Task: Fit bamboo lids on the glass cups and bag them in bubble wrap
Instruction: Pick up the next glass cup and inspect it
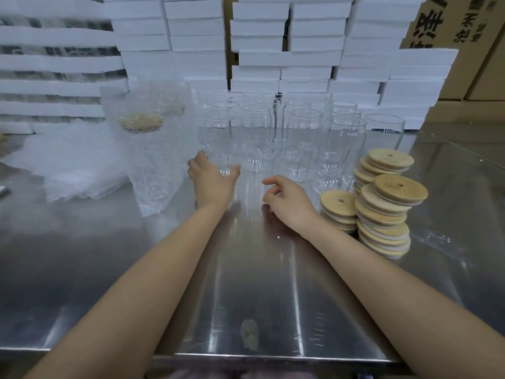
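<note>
Head view: a person stands at a steel worktop [246,283], both bare forearms reaching forward.
Task thing: front-left cup [218,129], standing upright with its mouth up, at the near left corner of the cluster of glass cups [300,127]; no lid on it.
Left hand [211,181]: grasping the front-left cup low on its body, fingers round the left side, thumb round the right.
Right hand [289,201]: released, fingers loosely curled, holding nothing, low over the worktop.
Key relation: the cup lies straight ahead of the left hand, long axis vertical; the bamboo lids [382,209] lie just right of the right hand, so that hand is the nearer one for a lid.
Step in hand (judged): draw the cup toward the body, then seat a lid on it.
Open room: bare steel between the hands and the near edge of the worktop.
Constraints: neighbouring cups stand close behind and right of the held cup; a straight pull toward the body avoids them. The lid stacks lean unevenly and could topple.
Left side: a bagged cup [153,160] stands upright just left of the left hand; bubble-wrap bags [76,165] lie beyond it.
Rear: white foam boxes [273,50] stacked behind the cups.
</note>
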Available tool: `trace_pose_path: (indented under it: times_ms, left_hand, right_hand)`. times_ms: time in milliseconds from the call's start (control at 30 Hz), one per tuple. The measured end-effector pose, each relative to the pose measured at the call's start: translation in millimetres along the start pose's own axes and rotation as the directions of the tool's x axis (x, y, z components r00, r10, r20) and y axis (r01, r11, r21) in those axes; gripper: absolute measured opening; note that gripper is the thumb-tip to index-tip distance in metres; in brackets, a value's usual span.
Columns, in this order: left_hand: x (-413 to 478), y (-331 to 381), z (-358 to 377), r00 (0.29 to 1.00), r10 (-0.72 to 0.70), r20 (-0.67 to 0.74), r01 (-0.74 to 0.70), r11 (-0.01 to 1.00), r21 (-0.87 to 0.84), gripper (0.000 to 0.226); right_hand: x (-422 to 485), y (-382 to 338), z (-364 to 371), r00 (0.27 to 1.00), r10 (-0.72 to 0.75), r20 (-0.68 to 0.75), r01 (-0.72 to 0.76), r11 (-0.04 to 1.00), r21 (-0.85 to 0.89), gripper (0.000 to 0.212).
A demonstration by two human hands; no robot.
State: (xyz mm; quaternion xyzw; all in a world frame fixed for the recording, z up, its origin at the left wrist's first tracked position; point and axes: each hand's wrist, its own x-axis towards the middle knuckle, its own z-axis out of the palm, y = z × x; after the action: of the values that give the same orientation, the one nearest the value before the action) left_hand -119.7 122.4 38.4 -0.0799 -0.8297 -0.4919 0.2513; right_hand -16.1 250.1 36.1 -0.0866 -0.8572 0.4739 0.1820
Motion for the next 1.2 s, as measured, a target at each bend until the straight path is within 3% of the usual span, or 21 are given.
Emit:
trace_pose_path:
  times_ms: [100, 233, 400, 467, 533, 633, 700, 833, 900, 967, 1033, 1100, 1167, 1200]
  left_hand:
    - [-6, 3, -1, 0.999, 0.029, 0.038, -0.030, 0.999, 0.013, 0.075]
    - [-20, 12, -8, 0.986, 0.006, 0.165, 0.024, 0.984, -0.177, 0.069]
    - [-41, 31, -19, 0.909, 0.252, 0.332, -0.068, 0.876, -0.478, 0.068]
    - [-45, 41, -21, 0.886, 0.259, 0.384, 0.035, 0.790, -0.612, 0.062]
    - [-41, 48, -25, 0.864, 0.158, 0.478, 0.269, 0.657, -0.704, 0.054]
    - [-26, 39, -34, 0.701, 0.064, 0.710, 0.650, 0.351, -0.674, 0.046]
    - [-21, 31, -40, 0.620, 0.072, 0.781, 0.732, 0.303, -0.610, 0.046]
    - [-24, 29, -38, 0.552, 0.139, 0.822, 0.750, 0.349, -0.562, 0.050]
    - [-26, 32, -35, 0.551, 0.191, 0.812, 0.736, 0.349, -0.581, 0.047]
    - [-26, 33, -33, 0.582, 0.187, 0.791, 0.685, 0.411, -0.601, 0.045]
    - [-26, 36, -28, 0.648, 0.108, 0.754, 0.585, 0.565, -0.582, 0.044]
    - [-29, 37, -21, 0.791, -0.005, 0.612, 0.436, 0.707, -0.557, 0.039]
    - [-33, 35, -20, 0.918, 0.036, 0.394, 0.196, 0.824, -0.532, 0.032]
    - [-34, 35, -21, 0.928, 0.096, 0.359, 0.108, 0.854, -0.508, 0.034]
  right_hand:
    - [-1, -1, -1, 1.000, 0.018, -0.007, -0.017, 0.999, 0.027, 0.030]
    - [-1, -2, -4, 0.999, 0.051, -0.019, -0.049, 0.995, 0.082, 0.040]
    - [-8, -11, -7, 1.000, -0.019, 0.000, 0.019, 0.978, 0.206, 0.057]
    - [-11, -15, -11, 0.996, -0.082, 0.024, 0.068, 0.933, 0.353, 0.061]
    - [-13, -18, -15, 0.988, -0.135, 0.073, 0.080, 0.859, 0.506, 0.065]
    - [-11, -21, -16, 0.983, -0.107, 0.149, 0.000, 0.814, 0.581, 0.055]
    - [-8, -21, -15, 0.981, -0.066, 0.184, -0.052, 0.818, 0.573, 0.047]
    - [-4, -18, -13, 0.975, -0.060, 0.213, -0.080, 0.803, 0.591, 0.037]
    - [-4, -16, -15, 0.972, -0.065, 0.224, -0.078, 0.813, 0.577, 0.049]
    - [-4, -14, -15, 0.968, -0.079, 0.238, -0.070, 0.826, 0.559, 0.064]
    - [-6, -12, -16, 0.970, -0.088, 0.227, -0.055, 0.829, 0.556, 0.075]
    - [-8, -12, -15, 0.981, -0.093, 0.170, -0.013, 0.843, 0.538, 0.076]
    - [-12, -15, -14, 0.990, -0.112, 0.082, 0.062, 0.888, 0.456, 0.080]
    - [-13, -17, -13, 0.992, -0.126, 0.033, 0.102, 0.908, 0.406, 0.084]
